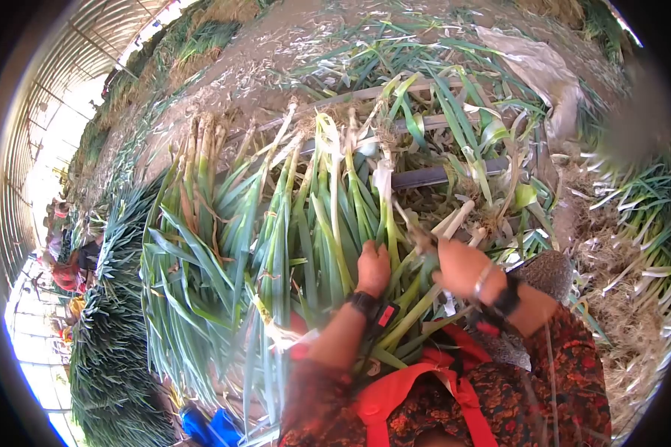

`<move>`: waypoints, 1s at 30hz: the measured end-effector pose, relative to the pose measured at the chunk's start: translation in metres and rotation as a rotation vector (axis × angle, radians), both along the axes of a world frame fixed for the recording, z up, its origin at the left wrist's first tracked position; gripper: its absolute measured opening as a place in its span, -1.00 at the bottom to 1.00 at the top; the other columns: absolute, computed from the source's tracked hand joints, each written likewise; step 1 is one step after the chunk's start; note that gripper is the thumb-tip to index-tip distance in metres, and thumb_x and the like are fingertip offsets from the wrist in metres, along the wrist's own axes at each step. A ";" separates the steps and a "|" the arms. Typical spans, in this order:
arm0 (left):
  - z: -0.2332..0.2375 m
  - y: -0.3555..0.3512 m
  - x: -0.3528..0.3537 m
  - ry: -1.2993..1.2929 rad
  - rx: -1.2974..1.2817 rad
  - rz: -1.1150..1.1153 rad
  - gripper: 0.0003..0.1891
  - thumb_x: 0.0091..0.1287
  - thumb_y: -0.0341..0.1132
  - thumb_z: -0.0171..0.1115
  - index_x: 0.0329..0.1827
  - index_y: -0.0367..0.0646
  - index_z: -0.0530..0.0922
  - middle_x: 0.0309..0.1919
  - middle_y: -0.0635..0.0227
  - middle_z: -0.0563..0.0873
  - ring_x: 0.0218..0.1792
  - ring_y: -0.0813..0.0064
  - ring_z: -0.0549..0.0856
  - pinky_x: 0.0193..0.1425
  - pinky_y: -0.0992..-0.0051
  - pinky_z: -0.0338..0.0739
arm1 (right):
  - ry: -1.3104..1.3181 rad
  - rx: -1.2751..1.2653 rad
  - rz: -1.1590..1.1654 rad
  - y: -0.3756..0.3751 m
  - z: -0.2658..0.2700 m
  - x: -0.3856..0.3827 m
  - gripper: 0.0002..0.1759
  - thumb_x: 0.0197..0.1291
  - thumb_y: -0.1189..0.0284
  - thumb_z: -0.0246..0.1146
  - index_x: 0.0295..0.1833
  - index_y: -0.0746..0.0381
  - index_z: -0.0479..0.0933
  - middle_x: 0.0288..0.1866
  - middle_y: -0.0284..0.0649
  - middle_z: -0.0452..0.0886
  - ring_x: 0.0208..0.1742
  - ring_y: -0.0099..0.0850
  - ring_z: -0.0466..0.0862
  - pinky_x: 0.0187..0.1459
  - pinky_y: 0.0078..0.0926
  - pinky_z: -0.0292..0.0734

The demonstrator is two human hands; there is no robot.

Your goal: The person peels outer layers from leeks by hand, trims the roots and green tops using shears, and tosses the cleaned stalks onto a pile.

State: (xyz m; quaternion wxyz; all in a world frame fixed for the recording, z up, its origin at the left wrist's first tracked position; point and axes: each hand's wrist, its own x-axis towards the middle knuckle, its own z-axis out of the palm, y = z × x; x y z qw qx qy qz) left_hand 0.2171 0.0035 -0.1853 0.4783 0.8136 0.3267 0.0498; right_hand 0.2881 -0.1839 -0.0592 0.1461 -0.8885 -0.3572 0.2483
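Observation:
A broad heap of green onions (265, 223) lies in front of me, roots toward the far side and long green leaves toward my body. My left hand (373, 268) is closed around a green onion (386, 216) at the right part of the heap, its pale root end pointing away from me. Just to the right, my right hand (461, 268) is curled beside the same stalk, its fingers pressed together. A brownish, blurred strip (416, 229) runs from its fingertips; whether it is a peeled leaf or a tool I cannot make out.
Wooden slats (417, 175) littered with peeled leaves lie beyond my hands. A pale sack (540, 71) is at the far right, above more onions (649, 223). A dense onion stack (119, 335) stands at left, with people (67, 268) behind it. Blue fabric (210, 426) is at the lower left.

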 end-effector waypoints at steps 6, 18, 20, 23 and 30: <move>-0.012 0.004 -0.003 -0.074 0.060 0.024 -0.60 0.37 -0.37 0.03 0.27 -0.21 0.31 -0.19 -0.23 0.67 -0.05 -0.24 0.63 0.07 0.09 0.50 | -0.231 0.076 -0.278 0.063 -0.058 0.081 -0.67 0.05 0.40 0.27 -0.12 0.43 0.54 -0.23 0.17 0.66 -0.13 0.03 0.69 -0.10 -0.13 0.61; 0.010 0.000 -0.008 -0.041 -0.006 -0.074 -0.63 0.37 -0.44 0.01 0.23 0.04 0.38 -0.29 -0.11 0.67 -0.22 -0.10 0.68 -0.08 0.14 0.54 | 0.079 0.058 0.108 -0.055 0.038 -0.059 -0.41 0.06 0.28 0.30 0.09 0.43 0.32 -0.22 0.18 0.57 -0.18 0.13 0.63 -0.12 -0.02 0.55; -0.010 0.003 -0.006 -0.114 0.045 -0.088 -0.70 0.37 -0.36 0.09 0.16 -0.03 0.44 -0.26 -0.08 0.69 -0.18 -0.05 0.69 -0.04 0.19 0.54 | 0.089 0.053 0.044 -0.047 0.026 -0.050 -0.44 0.06 0.29 0.29 0.06 0.44 0.34 -0.22 0.17 0.58 -0.18 0.12 0.64 -0.12 -0.03 0.56; 0.016 -0.007 -0.003 -0.092 -0.142 -0.081 -0.62 0.30 -0.16 0.27 0.08 -0.18 0.51 -0.18 -0.05 0.71 -0.08 0.03 0.70 0.04 0.25 0.54 | 0.029 0.091 -0.001 -0.012 0.010 -0.003 -0.57 0.05 0.33 0.29 -0.10 0.45 0.42 -0.15 0.19 0.61 -0.10 0.07 0.65 -0.08 -0.11 0.58; 0.010 -0.008 -0.005 0.019 0.009 -0.178 -0.48 0.14 -0.03 0.42 -0.05 -0.33 0.58 -0.16 0.00 0.72 -0.08 0.15 0.70 0.06 0.33 0.54 | -0.187 0.045 -0.110 0.033 -0.033 0.041 -0.68 0.04 0.38 0.30 -0.20 0.43 0.52 -0.27 0.18 0.66 -0.18 0.10 0.68 -0.08 -0.12 0.60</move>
